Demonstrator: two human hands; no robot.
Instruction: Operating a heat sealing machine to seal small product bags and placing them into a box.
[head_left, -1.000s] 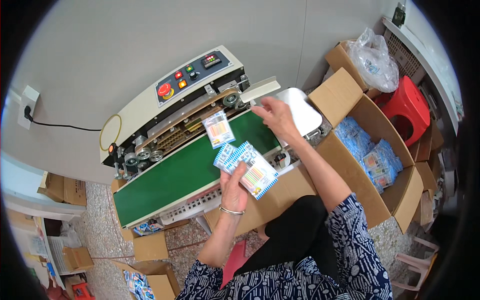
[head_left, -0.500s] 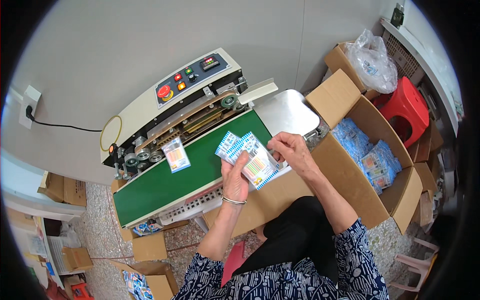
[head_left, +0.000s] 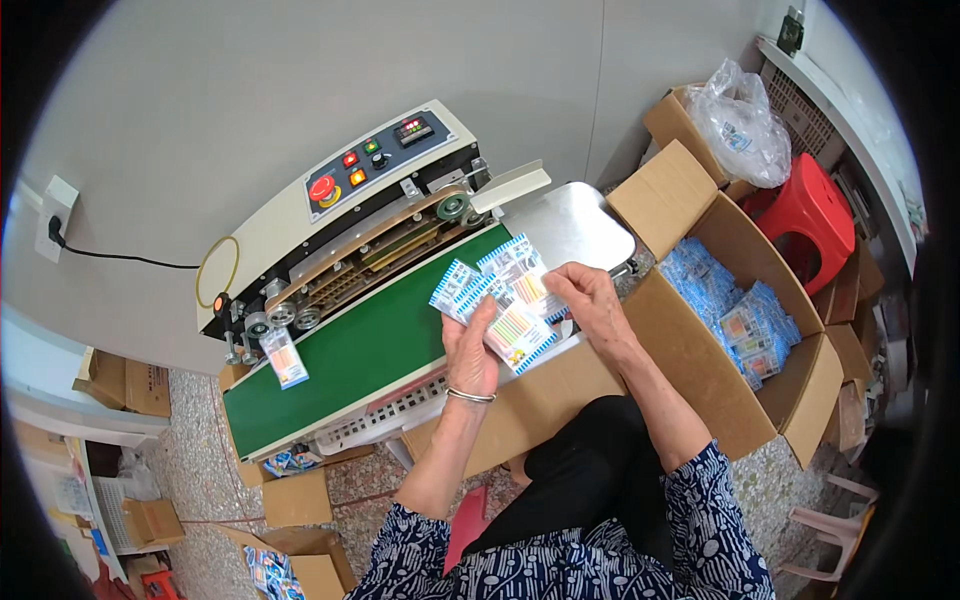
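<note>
My left hand (head_left: 468, 352) is closed on a small fan of flat clear packets (head_left: 517, 333) with blue-and-white striped edges and coloured sticks inside. Between the thumb and fingers of my right hand (head_left: 592, 304) is another such packet (head_left: 518, 268), held by its right side and overlapping the fan behind. Both hands are over the right end of the green conveyor belt (head_left: 370, 350) of a band sealing machine (head_left: 290, 240). One more packet (head_left: 284, 357) is at the belt's left part, its upper edge by the machine's rollers.
To the right stands an open cardboard box (head_left: 690, 370) with many blue packets inside. Behind it are a red plastic stool (head_left: 808, 225) and a clear plastic bag (head_left: 738, 130). A metal plate (head_left: 575, 230) adjoins the machine. Boxes with packets (head_left: 275, 572) sit on the floor at lower left.
The packet on the belt has travelled left along the rollers. My right hand now grips a separate packet, raised beside the fan in my left hand, which has hardly moved.
</note>
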